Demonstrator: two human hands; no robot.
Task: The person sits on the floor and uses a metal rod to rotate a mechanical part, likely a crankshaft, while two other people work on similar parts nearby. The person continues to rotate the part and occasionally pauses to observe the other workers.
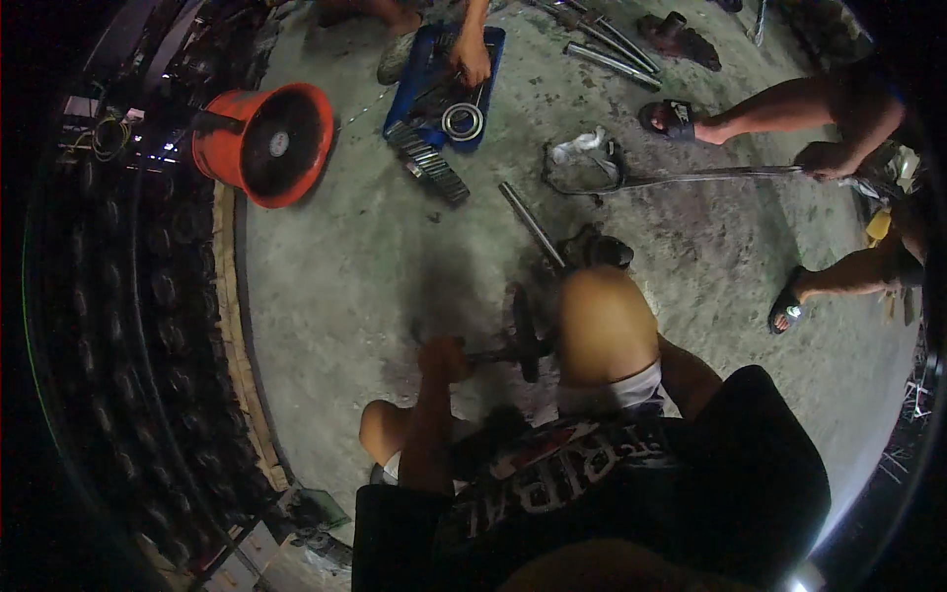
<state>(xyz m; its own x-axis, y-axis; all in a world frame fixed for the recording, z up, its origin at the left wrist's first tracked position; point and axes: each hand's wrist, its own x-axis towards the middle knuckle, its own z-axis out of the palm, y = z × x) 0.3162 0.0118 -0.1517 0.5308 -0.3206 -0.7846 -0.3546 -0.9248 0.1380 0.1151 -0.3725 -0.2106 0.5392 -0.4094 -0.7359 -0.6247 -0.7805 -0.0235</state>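
My left hand point(444, 357) is closed around the left end of a dark metal shaft point(485, 356), low over the floor between my legs. A dark, wheel-like metal piece point(523, 331) sits crosswise on that shaft, beside my bent right knee point(607, 326). Behind the knee my right forearm point(686, 370) reaches forward; the hand itself is hidden. Just beyond the knee stands a dark metal part point(600, 249), with a bright metal rod point(533, 227) lying next to it. Shadow and blur hide the details of the held shaft.
An orange drum-shaped fan point(261, 145) stands at the left. Another person's hand point(472, 59) reaches over a blue tray point(404, 94) by a gear shaft point(426, 163) and bearing ring point(462, 121). At right, a co-worker's hand point(827, 158) grips a long bar point(710, 175). Metal pipes point(612, 61) lie far back.
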